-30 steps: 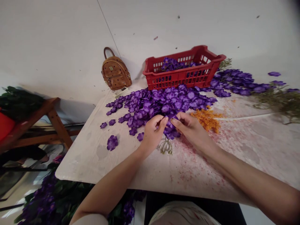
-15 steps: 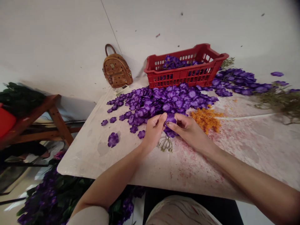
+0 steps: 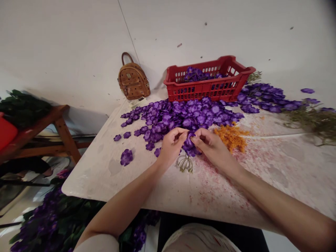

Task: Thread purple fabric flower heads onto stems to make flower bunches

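Note:
My left hand [image 3: 172,147] and my right hand [image 3: 212,148] meet at the near edge of a heap of purple fabric flowers [image 3: 183,117]. Their fingertips pinch a purple flower [image 3: 189,144] between them. Just below it, a small pale green wire stem piece [image 3: 185,163] lies on the white table [image 3: 105,175]. Orange crumbled material [image 3: 231,138] lies close to my right hand. A single loose purple flower [image 3: 126,157] sits to the left of my left hand.
A red plastic crate [image 3: 210,84] holding purple flowers stands behind the heap, with more flowers [image 3: 265,98] and dried stems [image 3: 315,122] to its right. A tan studded backpack [image 3: 133,79] leans at the back left. Leafy purple bunches [image 3: 49,220] lie below the table edge.
The pinched flower has dropped a little lower between my hands, and my fingertips have come closer together. The whole view has shifted slightly with my head.

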Demonstrator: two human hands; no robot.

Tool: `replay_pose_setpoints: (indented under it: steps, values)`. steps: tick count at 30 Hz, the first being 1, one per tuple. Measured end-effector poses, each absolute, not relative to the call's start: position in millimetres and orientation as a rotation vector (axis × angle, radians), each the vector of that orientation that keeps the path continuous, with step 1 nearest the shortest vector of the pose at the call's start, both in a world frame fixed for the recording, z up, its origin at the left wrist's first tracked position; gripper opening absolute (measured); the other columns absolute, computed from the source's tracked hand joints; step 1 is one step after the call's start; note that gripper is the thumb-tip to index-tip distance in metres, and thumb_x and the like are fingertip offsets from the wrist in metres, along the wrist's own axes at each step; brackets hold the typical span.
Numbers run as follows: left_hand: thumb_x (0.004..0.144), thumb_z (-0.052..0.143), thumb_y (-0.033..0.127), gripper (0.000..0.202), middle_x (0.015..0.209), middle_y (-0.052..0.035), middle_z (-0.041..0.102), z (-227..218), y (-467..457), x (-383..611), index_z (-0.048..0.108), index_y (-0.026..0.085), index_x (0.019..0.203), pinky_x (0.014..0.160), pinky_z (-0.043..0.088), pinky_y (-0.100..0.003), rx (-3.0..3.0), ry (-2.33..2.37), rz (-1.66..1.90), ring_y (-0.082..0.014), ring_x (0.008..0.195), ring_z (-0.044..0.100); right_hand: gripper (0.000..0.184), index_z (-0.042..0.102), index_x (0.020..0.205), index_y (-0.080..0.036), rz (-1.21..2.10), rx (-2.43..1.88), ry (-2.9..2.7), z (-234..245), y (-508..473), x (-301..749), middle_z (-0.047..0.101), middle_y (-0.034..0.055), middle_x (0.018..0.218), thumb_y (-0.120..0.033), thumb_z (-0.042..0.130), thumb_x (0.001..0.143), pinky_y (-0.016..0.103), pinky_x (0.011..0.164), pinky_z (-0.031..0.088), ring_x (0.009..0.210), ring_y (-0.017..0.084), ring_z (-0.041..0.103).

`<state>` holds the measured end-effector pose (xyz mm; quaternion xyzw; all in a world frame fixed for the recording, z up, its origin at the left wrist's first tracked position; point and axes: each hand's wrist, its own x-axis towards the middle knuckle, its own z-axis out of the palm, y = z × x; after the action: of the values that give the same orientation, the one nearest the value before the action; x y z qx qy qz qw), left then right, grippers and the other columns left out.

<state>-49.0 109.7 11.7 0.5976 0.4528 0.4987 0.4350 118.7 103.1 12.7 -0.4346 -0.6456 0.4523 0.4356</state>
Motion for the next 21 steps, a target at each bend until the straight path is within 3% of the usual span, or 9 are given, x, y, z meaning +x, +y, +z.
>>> replay_pose_setpoints:
  steps: [3,9,14,21]
  values:
    - [0.094,0.062,0.047,0.03,0.076,0.0003,0.057,13,109,-48,0.065,0.018,0.085,0.063,0.039,-0.025,1.491,1.144,1.255,-0.0124,0.068,0.047,0.03,0.044,0.077,-0.025,1.108,-1.102,-1.598,13,103,119,0.04,-0.0056,0.064,-0.045,0.058,0.095,0.031,0.057,0.028,0.059,0.014,0.037]
    - [0.098,0.054,0.059,0.053,0.064,0.003,0.034,20,105,-42,0.038,0.021,0.064,0.057,0.031,-0.028,1.581,1.222,1.344,-0.0121,0.062,0.033,0.037,0.039,0.071,-0.025,1.176,-1.032,-1.692,19,96,113,0.035,-0.0063,0.063,-0.046,0.058,0.094,0.031,0.056,0.025,0.058,0.013,0.032]
    - [0.092,0.054,0.071,0.064,0.056,0.0038,0.03,18,103,-40,0.031,0.021,0.058,0.05,0.028,-0.028,1.462,1.256,1.252,-0.0103,0.054,0.03,0.038,0.038,0.07,-0.025,1.163,-1.022,-1.67,22,93,111,0.038,-0.0055,0.063,-0.046,0.057,0.096,0.031,0.057,0.027,0.059,0.013,0.035]
    - [0.091,0.053,0.074,0.067,0.047,0.005,0.036,11,104,-42,0.04,0.02,0.054,0.046,0.029,-0.025,1.32,1.093,1.112,-0.0067,0.044,0.032,0.041,0.038,0.069,-0.025,1.141,-1.037,-1.642,21,95,114,0.037,-0.0054,0.061,-0.048,0.057,0.097,0.031,0.056,0.026,0.058,0.013,0.033]
